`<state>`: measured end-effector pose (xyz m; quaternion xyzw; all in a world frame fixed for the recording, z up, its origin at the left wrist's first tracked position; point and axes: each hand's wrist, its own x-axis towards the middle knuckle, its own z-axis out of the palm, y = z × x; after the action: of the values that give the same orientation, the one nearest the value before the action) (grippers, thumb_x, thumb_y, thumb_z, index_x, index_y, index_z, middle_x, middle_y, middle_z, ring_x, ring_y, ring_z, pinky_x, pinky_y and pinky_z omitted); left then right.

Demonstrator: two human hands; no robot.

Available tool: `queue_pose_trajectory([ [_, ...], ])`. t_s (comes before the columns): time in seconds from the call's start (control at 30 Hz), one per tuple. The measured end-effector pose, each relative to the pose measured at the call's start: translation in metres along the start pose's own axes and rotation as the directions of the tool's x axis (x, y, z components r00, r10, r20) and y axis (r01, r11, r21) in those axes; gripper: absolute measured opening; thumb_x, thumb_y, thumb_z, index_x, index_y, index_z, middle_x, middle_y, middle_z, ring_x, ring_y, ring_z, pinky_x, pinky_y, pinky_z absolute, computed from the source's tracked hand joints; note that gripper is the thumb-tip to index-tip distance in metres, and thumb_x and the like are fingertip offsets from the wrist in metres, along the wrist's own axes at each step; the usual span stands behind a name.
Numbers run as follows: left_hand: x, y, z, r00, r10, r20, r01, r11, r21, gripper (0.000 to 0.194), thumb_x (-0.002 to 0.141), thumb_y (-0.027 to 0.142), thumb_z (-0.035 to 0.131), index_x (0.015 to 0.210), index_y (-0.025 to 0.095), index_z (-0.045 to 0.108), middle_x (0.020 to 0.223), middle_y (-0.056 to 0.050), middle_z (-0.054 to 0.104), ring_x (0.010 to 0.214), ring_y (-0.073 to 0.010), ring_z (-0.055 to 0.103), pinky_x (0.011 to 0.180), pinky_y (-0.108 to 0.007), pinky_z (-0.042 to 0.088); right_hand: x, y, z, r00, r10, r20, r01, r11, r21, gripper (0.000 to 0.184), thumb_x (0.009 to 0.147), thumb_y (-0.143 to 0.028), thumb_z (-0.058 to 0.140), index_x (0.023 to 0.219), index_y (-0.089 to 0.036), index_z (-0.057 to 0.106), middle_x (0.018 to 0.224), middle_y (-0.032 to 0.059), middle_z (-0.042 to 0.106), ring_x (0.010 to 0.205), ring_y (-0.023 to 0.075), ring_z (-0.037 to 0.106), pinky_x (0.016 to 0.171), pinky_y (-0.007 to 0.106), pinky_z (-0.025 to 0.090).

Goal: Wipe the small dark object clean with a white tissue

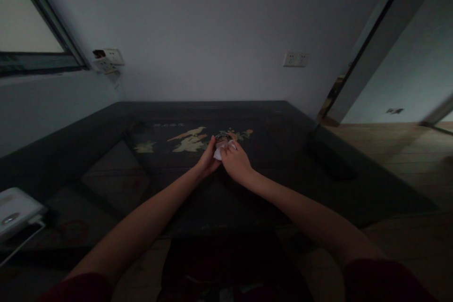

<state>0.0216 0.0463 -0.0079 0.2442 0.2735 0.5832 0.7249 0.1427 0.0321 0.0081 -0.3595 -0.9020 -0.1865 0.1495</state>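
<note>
Over the dark table, my left hand (208,158) is closed around the left side of a small round object (222,138) with a shiny, dark-patterned rim. Its exact kind is too small and dim to make out. A white tissue (218,153) is pressed against the near side of that object. My right hand (236,160) grips the tissue, fingers bent over it, close beside my left hand. Both hands partly cover the round object, so its lower part is hidden.
The dark glossy table (283,174) bears a painted bird-and-flower pattern (191,141) and stands against the wall. At the left front lies a white box-like device (17,210) with a white cable. Wall sockets (296,59) are behind; a dark flat object (331,160) is at right.
</note>
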Motion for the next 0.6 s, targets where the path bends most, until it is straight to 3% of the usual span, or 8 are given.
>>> queue_pose_trajectory([
  [0.13, 0.000, 0.001, -0.001, 1.000, -0.009, -0.017, 0.009, 1.000, -0.012, 0.047, 0.098, 0.043, 0.034, 0.095, 0.012, 0.069, 0.075, -0.006, 0.072, 0.074, -0.0161, 0.068, 0.078, -0.025, 0.050, -0.001, 0.005, -0.003, 1.000, -0.013, 0.018, 0.010, 0.988, 0.154, 0.036, 0.093, -0.009, 0.038, 0.123, -0.005, 0.058, 0.113, 0.0178, 0.069, 0.107, 0.0218, 0.063, 0.108, 0.039, 0.034],
  [0.3, 0.002, 0.004, -0.004, 0.998, -0.031, -0.047, 0.028, 0.998, -0.051, 0.047, 0.098, 0.043, 0.034, 0.108, 0.010, 0.067, 0.075, -0.007, 0.071, 0.064, -0.0146, 0.066, 0.077, -0.025, 0.050, -0.001, 0.008, 0.010, 0.998, -0.060, -0.009, 0.061, 0.959, 0.278, 0.043, 0.092, -0.009, 0.038, 0.132, -0.004, 0.050, 0.131, 0.0171, 0.060, 0.124, 0.0203, 0.053, 0.112, 0.038, 0.031],
  [0.4, 0.002, 0.005, -0.006, 0.996, -0.077, -0.050, 0.075, 0.996, -0.051, 0.050, 0.097, 0.045, 0.036, 0.114, 0.009, 0.065, 0.077, -0.008, 0.072, 0.066, -0.0152, 0.066, 0.076, -0.025, 0.050, 0.000, 0.006, 0.017, 0.996, -0.084, -0.042, 0.092, 0.970, 0.224, 0.045, 0.093, -0.009, 0.036, 0.136, -0.001, 0.046, 0.139, 0.0197, 0.052, 0.133, 0.0224, 0.044, 0.115, 0.041, 0.027],
  [0.6, 0.003, 0.005, -0.007, 0.994, -0.106, -0.026, 0.104, 0.992, -0.068, 0.048, 0.098, 0.045, 0.036, 0.122, 0.012, 0.061, 0.088, -0.008, 0.074, 0.082, -0.0162, 0.069, 0.084, -0.025, 0.050, 0.004, 0.001, 0.024, 0.997, -0.036, -0.072, 0.039, 0.998, 0.046, 0.045, 0.094, -0.009, 0.034, 0.136, 0.004, 0.045, 0.137, 0.0233, 0.052, 0.134, 0.0279, 0.043, 0.114, 0.044, 0.030],
])
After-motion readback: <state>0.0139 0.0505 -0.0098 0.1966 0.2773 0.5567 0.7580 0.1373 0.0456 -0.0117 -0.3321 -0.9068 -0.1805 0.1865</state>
